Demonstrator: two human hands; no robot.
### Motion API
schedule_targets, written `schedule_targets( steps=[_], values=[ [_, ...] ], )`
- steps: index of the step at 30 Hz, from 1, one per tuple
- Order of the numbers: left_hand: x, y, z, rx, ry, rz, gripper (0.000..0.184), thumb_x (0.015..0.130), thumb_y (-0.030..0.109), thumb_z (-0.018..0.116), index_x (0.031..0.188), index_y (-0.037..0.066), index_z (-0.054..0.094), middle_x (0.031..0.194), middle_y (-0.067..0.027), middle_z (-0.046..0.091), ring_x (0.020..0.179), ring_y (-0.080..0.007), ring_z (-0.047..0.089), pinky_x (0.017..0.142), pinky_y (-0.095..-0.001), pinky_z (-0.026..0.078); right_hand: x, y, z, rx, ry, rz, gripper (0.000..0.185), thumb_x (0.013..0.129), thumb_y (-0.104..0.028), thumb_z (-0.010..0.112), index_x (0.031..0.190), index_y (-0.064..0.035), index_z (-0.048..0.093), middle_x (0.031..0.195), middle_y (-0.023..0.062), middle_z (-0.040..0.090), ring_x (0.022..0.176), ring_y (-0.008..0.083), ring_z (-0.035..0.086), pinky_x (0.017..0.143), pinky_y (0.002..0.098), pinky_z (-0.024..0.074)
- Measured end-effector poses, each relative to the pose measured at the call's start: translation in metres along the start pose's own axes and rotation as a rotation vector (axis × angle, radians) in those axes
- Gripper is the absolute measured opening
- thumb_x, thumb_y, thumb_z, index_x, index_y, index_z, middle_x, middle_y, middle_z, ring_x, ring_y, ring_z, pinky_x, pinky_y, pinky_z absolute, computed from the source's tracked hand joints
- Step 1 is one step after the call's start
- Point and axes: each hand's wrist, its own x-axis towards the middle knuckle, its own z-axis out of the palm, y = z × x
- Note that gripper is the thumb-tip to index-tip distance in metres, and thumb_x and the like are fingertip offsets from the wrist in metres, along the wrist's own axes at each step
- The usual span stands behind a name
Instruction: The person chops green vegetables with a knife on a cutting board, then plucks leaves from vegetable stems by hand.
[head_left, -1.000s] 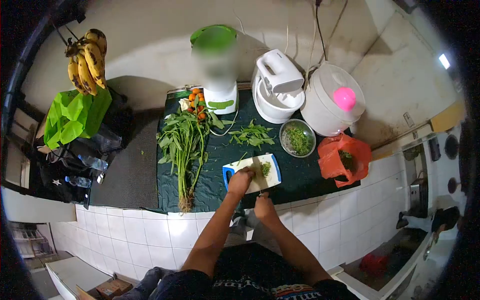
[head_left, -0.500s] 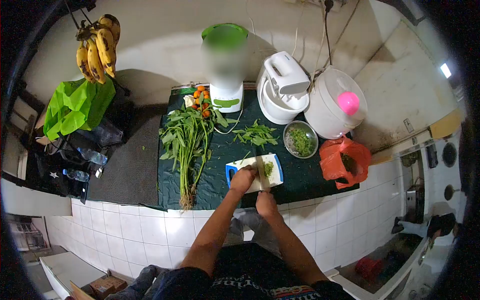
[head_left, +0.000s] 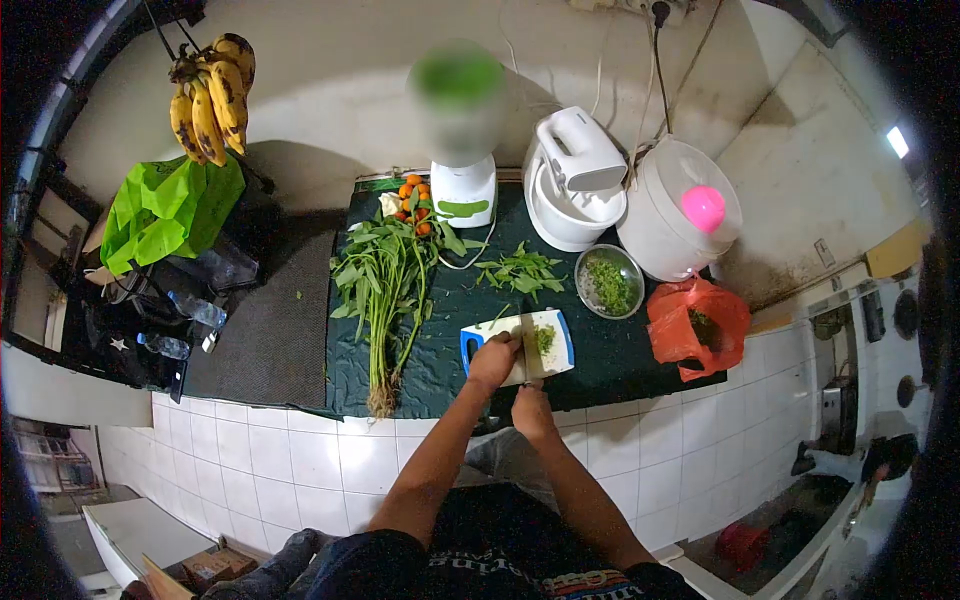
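Observation:
My right hand (head_left: 533, 405) is closed round the handle of a knife (head_left: 531, 352), whose blade stands across a white cutting board (head_left: 558, 366) with blue ends. To the left of the blade, my left hand (head_left: 494, 360) presses down on the board with curled fingers; what lies beneath them is hidden. Finely chopped greens (head_left: 545, 339) form a small heap to the right of the blade. Behind the board lie loose green leaves (head_left: 522, 270). A metal bowl (head_left: 583, 291) with more chopped greens stands beyond the board's right end.
A bunch of long-stemmed leafy greens (head_left: 385, 300) with roots lies to the left. Behind are orange fruits (head_left: 412, 190), a white blender (head_left: 463, 190), a stand mixer (head_left: 575, 185) and a large white container (head_left: 680, 215). A red plastic bag (head_left: 722, 322) sits at the right.
The whole view has shifted slightly, with things appearing a little further right. My hands stay at the board, the knife still in my right hand.

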Motion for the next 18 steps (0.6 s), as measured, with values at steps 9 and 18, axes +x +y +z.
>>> schedule_targets(
  steps=[9,18],
  values=[
    [-0.001,0.001,-0.005,-0.042,0.018,-0.011,0.019,0.084,0.013,0.058,0.099,0.008,0.069,0.094,-0.0178,0.063,0.089,-0.0381,0.064,0.078,-0.0466,0.054,-0.018,-0.009,-0.014,-0.077,-0.055,-0.129,0.032,0.098,-0.018,0.046,0.106,0.0129,0.043,0.089,0.0342,0.064,0.086,0.0502,0.063,0.075,0.0534,0.0522],
    [-0.004,-0.004,0.004,-0.054,0.019,-0.006,0.021,0.085,0.013,0.058,0.101,0.011,0.071,0.097,-0.0139,0.064,0.092,-0.0342,0.065,0.078,-0.0434,0.055,-0.022,-0.002,-0.003,-0.015,-0.030,0.116,0.030,0.098,-0.016,0.046,0.108,0.0112,0.043,0.085,0.0330,0.064,0.086,0.0489,0.064,0.075,0.0529,0.0524]
  ],
)
